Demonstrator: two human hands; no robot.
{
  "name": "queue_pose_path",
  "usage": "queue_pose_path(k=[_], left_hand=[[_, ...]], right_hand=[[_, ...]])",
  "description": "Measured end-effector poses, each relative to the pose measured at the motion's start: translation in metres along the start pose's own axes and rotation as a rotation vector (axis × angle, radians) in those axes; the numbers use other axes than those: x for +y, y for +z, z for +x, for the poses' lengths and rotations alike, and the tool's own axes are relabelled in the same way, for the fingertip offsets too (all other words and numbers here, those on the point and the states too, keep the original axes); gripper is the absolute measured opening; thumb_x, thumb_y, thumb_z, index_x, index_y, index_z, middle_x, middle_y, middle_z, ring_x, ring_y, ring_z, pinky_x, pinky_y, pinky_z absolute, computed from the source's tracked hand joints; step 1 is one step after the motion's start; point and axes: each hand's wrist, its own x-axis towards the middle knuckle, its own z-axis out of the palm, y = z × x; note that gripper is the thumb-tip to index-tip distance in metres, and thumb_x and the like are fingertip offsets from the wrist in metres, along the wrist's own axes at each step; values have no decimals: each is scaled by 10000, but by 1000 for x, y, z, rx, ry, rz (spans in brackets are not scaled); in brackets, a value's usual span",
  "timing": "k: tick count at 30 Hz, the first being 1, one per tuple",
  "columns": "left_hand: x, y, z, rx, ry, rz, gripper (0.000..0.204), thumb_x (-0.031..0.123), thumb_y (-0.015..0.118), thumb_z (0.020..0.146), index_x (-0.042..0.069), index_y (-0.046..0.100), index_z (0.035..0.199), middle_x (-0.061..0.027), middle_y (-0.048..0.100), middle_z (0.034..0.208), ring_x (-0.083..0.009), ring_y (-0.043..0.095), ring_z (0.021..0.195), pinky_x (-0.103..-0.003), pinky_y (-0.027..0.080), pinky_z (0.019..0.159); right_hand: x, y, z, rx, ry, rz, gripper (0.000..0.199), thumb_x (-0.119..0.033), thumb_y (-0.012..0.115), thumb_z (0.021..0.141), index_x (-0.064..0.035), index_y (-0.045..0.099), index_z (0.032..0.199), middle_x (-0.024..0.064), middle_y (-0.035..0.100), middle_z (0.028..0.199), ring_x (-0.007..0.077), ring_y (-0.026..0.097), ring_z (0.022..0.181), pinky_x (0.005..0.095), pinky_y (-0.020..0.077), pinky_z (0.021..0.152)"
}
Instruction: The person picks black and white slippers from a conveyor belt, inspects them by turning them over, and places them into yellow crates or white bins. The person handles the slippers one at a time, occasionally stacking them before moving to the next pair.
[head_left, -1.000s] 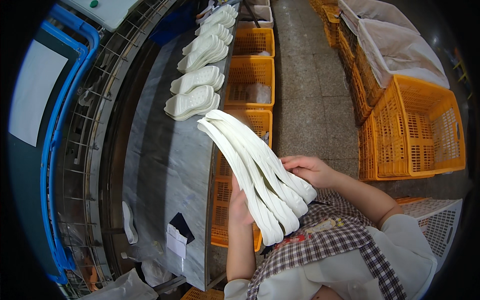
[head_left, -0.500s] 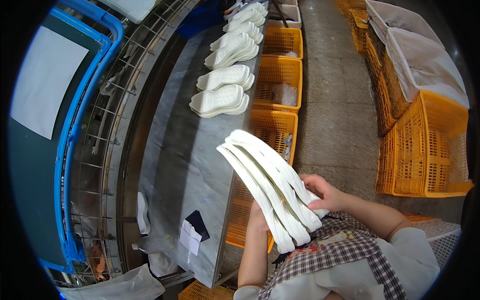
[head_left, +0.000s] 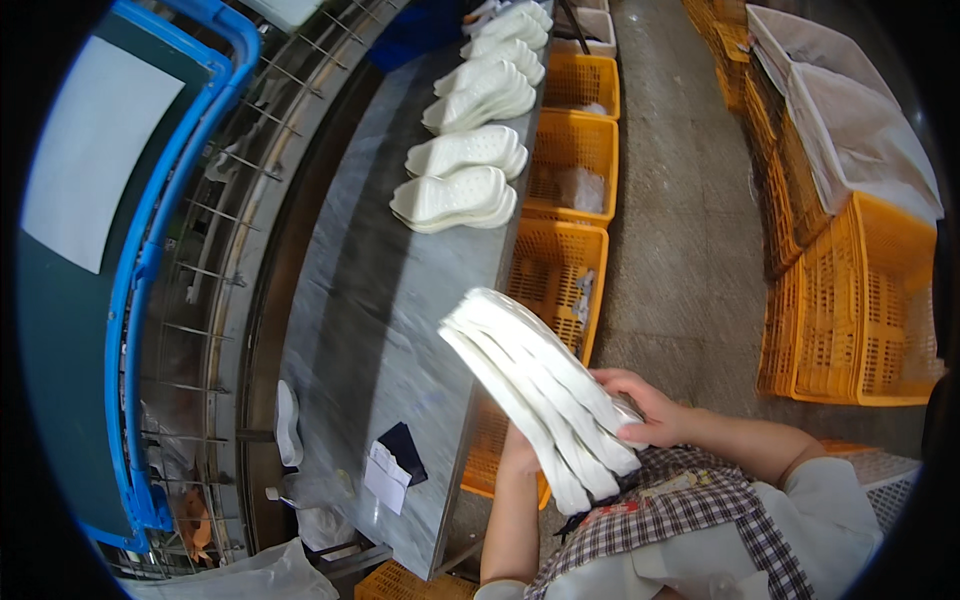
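A stack of several white shoe insoles is held on edge between my two hands, over the table's right edge and in front of my checked apron. My right hand closes on the stack's right side near its lower end, thumb toward me. My left hand supports the stack from the left; its fingers are hidden behind the insoles. Farther up the grey table, more insole piles lie in a row running away from me.
A single insole rests at the table's left edge, near a dark blue piece with white paper. Orange crates line the table's right side; stacked orange crates stand across the aisle. A blue-framed board is on the left.
The insoles in my hands have come closer together, with narrower gaps between them. The stack's upper end has dropped a little. Both hands keep their hold.
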Motion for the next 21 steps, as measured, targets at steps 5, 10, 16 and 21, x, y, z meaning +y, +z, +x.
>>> queue_pose_path(k=[5, 10, 16, 21], left_hand=[[6, -2, 0, -4, -27, -208, 537, 184, 597, 900, 0, 373, 1352, -165, 509, 1267, -256, 564, 1084, -405, 535, 860], [21, 8, -13, -319, 52, -611, 582, 219, 602, 899, 16, 339, 1376, -175, 493, 1268, -254, 551, 1087, -413, 537, 857], [22, 10, -8, -234, 67, -520, 681, 330, 595, 901, 74, 248, 1428, -184, 472, 1204, -265, 525, 1037, -437, 547, 793], [18, 2, -1, -163, 65, -464, 661, 340, 598, 898, 78, 276, 1413, -170, 486, 1155, -269, 535, 998, -434, 550, 764]], right_hand=[[-33, 5, 38, -32, 363, 124, 610, -284, 636, 855, 0, 367, 1323, 209, 391, 1376, 287, 394, 1288, 461, 338, 1058], [-49, -19, 57, 328, 532, 1098, 533, -154, 551, 872, 8, 323, 1326, 210, 552, 1187, 226, 654, 957, 323, 600, 740], [-31, -2, 51, 330, 775, 768, 491, -102, 539, 870, -17, 363, 1320, 166, 506, 1215, 213, 592, 1032, 346, 539, 861], [-5, 6, 38, 280, 770, 975, 445, -67, 525, 866, 16, 405, 1286, 189, 477, 1245, 251, 562, 1089, 359, 503, 927]])
